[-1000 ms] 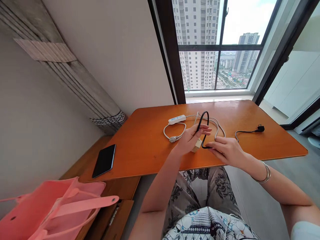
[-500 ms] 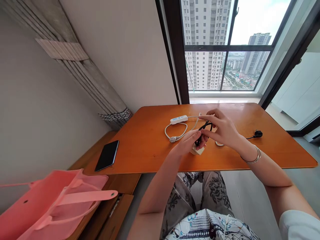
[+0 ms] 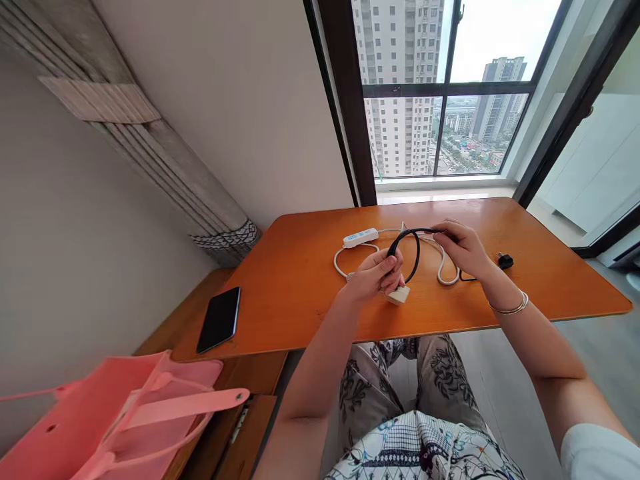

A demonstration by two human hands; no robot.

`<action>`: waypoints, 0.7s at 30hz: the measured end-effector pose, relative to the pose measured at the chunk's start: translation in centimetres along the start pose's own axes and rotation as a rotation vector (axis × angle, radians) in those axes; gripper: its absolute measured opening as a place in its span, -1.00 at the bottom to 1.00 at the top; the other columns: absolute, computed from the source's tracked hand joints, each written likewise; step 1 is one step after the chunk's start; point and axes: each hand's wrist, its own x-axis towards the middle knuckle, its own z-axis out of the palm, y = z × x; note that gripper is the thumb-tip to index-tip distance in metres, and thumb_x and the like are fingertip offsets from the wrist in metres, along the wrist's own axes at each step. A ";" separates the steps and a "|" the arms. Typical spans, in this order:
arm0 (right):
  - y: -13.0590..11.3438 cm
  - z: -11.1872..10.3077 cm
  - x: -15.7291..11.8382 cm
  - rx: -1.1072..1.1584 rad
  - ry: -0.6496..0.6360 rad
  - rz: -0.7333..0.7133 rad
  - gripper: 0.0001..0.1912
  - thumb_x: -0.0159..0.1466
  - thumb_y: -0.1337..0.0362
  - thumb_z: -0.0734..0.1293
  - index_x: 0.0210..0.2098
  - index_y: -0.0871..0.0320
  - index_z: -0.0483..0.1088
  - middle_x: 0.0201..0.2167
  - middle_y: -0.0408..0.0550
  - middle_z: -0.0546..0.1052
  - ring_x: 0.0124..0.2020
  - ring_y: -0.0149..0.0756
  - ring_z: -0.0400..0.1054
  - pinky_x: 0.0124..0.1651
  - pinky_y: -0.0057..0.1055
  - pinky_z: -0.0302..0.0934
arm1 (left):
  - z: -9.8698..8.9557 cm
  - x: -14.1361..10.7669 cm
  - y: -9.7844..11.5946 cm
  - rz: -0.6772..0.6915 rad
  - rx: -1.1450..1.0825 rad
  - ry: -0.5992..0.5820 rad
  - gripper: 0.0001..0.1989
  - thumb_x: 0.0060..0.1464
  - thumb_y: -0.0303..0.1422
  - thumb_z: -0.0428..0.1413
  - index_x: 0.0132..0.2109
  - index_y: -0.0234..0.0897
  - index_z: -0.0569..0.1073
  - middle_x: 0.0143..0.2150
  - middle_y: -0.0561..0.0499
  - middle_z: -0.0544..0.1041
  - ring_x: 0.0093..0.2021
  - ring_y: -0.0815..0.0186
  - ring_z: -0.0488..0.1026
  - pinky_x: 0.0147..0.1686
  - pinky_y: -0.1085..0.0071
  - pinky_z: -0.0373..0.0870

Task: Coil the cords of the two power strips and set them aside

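Observation:
Above the wooden table, a black cable (image 3: 417, 252) bends in a loop between my hands. My left hand (image 3: 377, 273) is closed around its gathered part. With fingers pinched together, my right hand (image 3: 461, 245) grips the cable farther along, to the right. The cable's black plug (image 3: 505, 261) lies on the table beyond my right wrist. Just below my left fingers is a small pale block (image 3: 399, 295); whether they touch it I cannot tell. A white cord (image 3: 449, 281) lies curved behind my hands, joined to a white box with blue markings (image 3: 361, 238).
The orange-brown table (image 3: 295, 293) spans the view below the window. A black phone (image 3: 219, 320) lies at its left end. A pink bag (image 3: 125, 413) sits on the lower wooden surface at left. A tied curtain (image 3: 165, 160) hangs along the left wall.
My right hand has moved right, away from my left, drawing out a length of the black cable into a wider loop. The black plug has shifted slightly left in view.

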 end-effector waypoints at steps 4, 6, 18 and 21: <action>-0.1 1.4 0.8 0.266 -0.063 0.212 -0.59 0.29 -0.06 0.31 -0.10 0.11 0.52 -0.17 -0.01 0.57 -0.26 -0.32 0.43 -0.24 -0.36 0.33 | -0.3 0.2 0.3 -0.018 -0.039 -0.032 -0.57 0.02 -0.02 0.28 -0.39 -0.28 0.34 -0.70 0.28 0.11 -0.73 0.54 0.13 -0.40 0.42 0.42; -0.2 1.8 1.1 0.385 -0.080 0.302 -0.55 0.25 -0.09 0.34 -0.07 0.11 0.52 -0.23 -0.04 0.56 -0.29 -0.33 0.44 -0.23 -0.36 0.34 | -0.5 0.4 0.7 -0.032 -0.038 -0.018 -0.60 0.03 -0.06 0.29 -0.36 -0.30 0.38 -0.67 0.27 0.13 -0.71 0.54 0.15 -0.37 0.40 0.45; -0.5 2.0 1.1 0.722 0.064 0.417 -0.59 0.09 0.13 0.42 -0.08 0.12 0.54 -0.51 -0.22 0.39 -0.52 -0.47 0.26 -0.41 -0.45 0.17 | 0.8 1.9 2.4 -0.121 -0.215 0.279 -0.64 0.25 -0.17 0.08 -0.39 -0.37 0.43 -0.58 0.17 0.17 -0.69 0.58 0.00 -0.63 0.58 0.22; -0.5 2.0 1.1 0.777 0.078 0.429 -0.65 0.06 0.18 0.42 -0.16 0.11 0.54 -0.51 -0.21 0.40 -0.53 -0.47 0.25 -0.43 -0.46 0.14 | 1.4 2.2 2.4 -0.118 -0.278 0.335 -0.58 0.36 -0.27 -0.10 -0.40 -0.39 0.43 -0.58 0.13 0.21 -0.71 0.58 -0.05 -0.65 0.60 0.17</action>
